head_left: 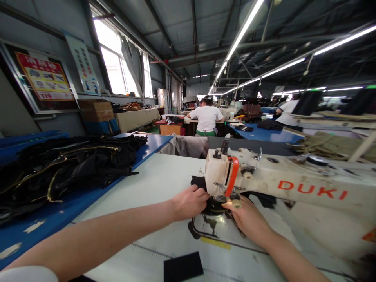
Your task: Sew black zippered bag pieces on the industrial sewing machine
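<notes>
Watching through the head camera, I've got the left hand point(190, 202) just left of the sewing machine's point(267, 178) needle area, fingers curled and pressed together against black cloth point(199, 181); whether they pinch it, I can't tell from here. And the right hand point(249, 219), on the machine's near side, has one fingertip reaching out to the work; its other fingers are partly hidden, so I can't call a pinch there either. That cloth lies right beneath the machine's head, one end poking out on its left. Out a little, in front of the machine, there's a yellow strip point(216, 243) on the pale tabletop point(158, 176), then, closer to me, a black rectangular piece point(183, 267). Well left of the machine, a black pile with gold-coloured trim point(85, 162) lies on a blue table point(58, 217). Beyond the machine, a person in white point(205, 118), back towards me.
</notes>
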Demonstrator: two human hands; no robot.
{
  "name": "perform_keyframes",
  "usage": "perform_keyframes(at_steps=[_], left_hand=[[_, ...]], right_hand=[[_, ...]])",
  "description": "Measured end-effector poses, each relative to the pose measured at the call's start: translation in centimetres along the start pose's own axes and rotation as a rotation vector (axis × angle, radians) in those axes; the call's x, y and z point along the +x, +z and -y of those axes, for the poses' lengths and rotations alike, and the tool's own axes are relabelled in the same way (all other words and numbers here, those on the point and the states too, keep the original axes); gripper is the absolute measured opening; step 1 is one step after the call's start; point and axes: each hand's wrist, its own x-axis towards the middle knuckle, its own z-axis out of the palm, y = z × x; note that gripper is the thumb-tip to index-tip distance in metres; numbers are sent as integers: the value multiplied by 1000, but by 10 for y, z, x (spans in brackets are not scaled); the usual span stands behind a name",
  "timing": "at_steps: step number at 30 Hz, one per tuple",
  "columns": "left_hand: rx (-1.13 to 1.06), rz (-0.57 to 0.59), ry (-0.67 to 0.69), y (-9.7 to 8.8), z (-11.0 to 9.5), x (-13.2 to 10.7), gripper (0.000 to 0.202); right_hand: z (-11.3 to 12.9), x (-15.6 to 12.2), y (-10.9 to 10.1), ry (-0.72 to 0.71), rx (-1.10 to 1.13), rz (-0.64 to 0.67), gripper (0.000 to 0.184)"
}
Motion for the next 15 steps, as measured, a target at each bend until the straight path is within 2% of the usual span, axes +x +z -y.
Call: perform_keyframes(at_steps=[4, 7, 11, 15], left_hand=[[-43, 4, 51, -5, 9, 0, 13], [-31, 1, 80, 0, 13, 3, 12], [6, -21, 28, 11, 8, 5, 18], [25, -37, -62, 21, -6, 0, 17]], right_hand=[[-1, -2, 1, 12, 0, 2, 36], [-1, -1, 1, 11, 2, 6, 34], [0, 1, -1, 20, 4, 25, 34], [-1, 0, -1, 53, -15, 36, 32]])
